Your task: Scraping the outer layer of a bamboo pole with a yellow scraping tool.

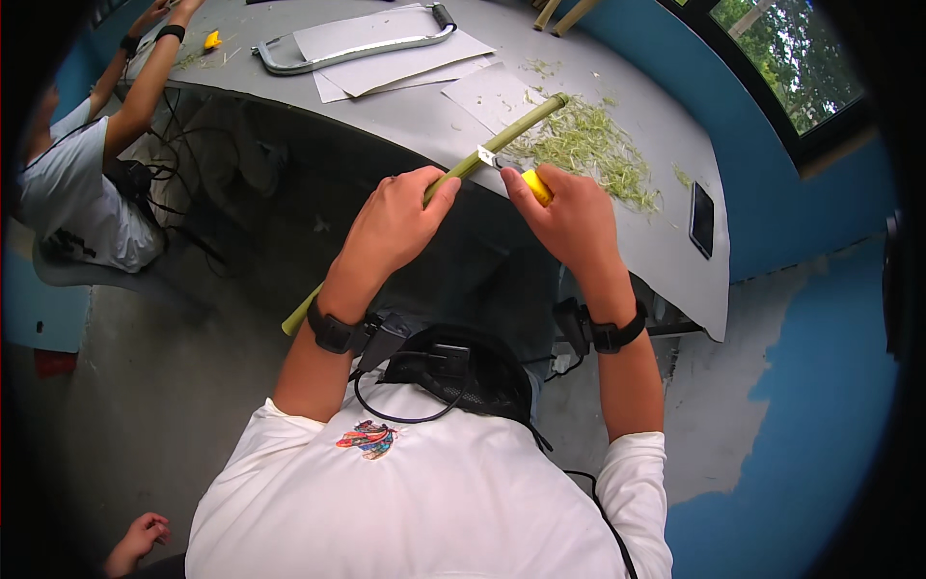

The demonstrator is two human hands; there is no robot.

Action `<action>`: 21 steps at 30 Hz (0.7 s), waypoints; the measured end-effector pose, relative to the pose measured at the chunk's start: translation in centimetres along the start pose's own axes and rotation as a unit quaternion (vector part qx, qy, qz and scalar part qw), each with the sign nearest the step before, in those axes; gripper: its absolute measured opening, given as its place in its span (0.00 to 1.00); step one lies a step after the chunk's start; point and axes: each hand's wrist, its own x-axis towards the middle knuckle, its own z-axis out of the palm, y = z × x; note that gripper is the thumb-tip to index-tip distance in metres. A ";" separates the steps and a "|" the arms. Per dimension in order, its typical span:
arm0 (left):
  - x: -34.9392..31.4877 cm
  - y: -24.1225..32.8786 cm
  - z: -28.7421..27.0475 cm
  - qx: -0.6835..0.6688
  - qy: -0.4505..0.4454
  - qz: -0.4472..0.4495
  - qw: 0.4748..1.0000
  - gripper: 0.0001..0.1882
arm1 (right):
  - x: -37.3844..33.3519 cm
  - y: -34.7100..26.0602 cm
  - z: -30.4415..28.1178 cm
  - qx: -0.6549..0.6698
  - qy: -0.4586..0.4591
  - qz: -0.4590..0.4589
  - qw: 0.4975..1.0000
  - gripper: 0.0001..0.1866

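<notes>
The green stick (526, 124) slants across the middle of the frame: its flared lower end sits left of centre, beside the left forearm, and its long axis climbs rightward to the tip above the table (666, 121), toward the upper right. The left hand (395, 217) is the nearer one to the stick, closed around it near the centre of the frame, the thumb lying along the near side and the fingers wrapped over the far side, with no gap to be seen in the grip. From that grip, the longer free part below runs down and left, while the part above points up and right.

Just up the stick from the left thumb, the pale blade (486, 155) of a knife lies crosswise over it; the hands and the small scale make it hard to tell whether the edge bites in or only rests there. Right of that, the right hand (579, 217) is curled tightly around the knife's yellow handle (536, 188), thumb pressed along it, and is apart from the stick itself. Beyond, thin green shavings (603, 150) spread over the table, and a phone (702, 220) lies near its right edge.
</notes>
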 end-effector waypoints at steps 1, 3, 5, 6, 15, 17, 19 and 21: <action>0.1 0.1 0.1 -0.001 0.002 0.004 1.000 0.20 | 0.0 -0.1 0.0 -0.008 -0.001 -0.010 1.000 0.34; 0.2 0.2 0.3 0.007 0.005 0.007 1.000 0.20 | -0.1 -0.3 0.0 -0.024 -0.004 -0.030 0.999 0.34; 0.3 0.1 0.5 0.023 0.006 0.006 1.000 0.21 | -0.1 -0.3 0.2 -0.035 -0.005 -0.047 0.998 0.34; 0.3 0.2 0.5 0.028 0.009 0.008 1.000 0.21 | -0.1 -0.3 0.3 -0.041 -0.005 -0.055 0.998 0.34; -0.1 0.3 0.4 0.034 0.024 0.014 0.999 0.20 | 0.4 -0.7 0.5 -0.022 -0.004 0.034 0.999 0.36; -0.5 0.3 0.2 0.032 0.028 0.015 0.999 0.19 | 0.6 0.1 1.3 -0.042 0.031 0.050 0.997 0.37; -0.6 0.7 -0.1 0.028 0.016 0.007 0.999 0.19 | 0.9 0.5 1.4 -0.028 0.046 0.071 0.996 0.37; -0.7 0.8 -0.2 0.028 0.017 0.006 0.999 0.19 | 0.9 0.5 0.9 0.017 0.040 0.097 0.994 0.37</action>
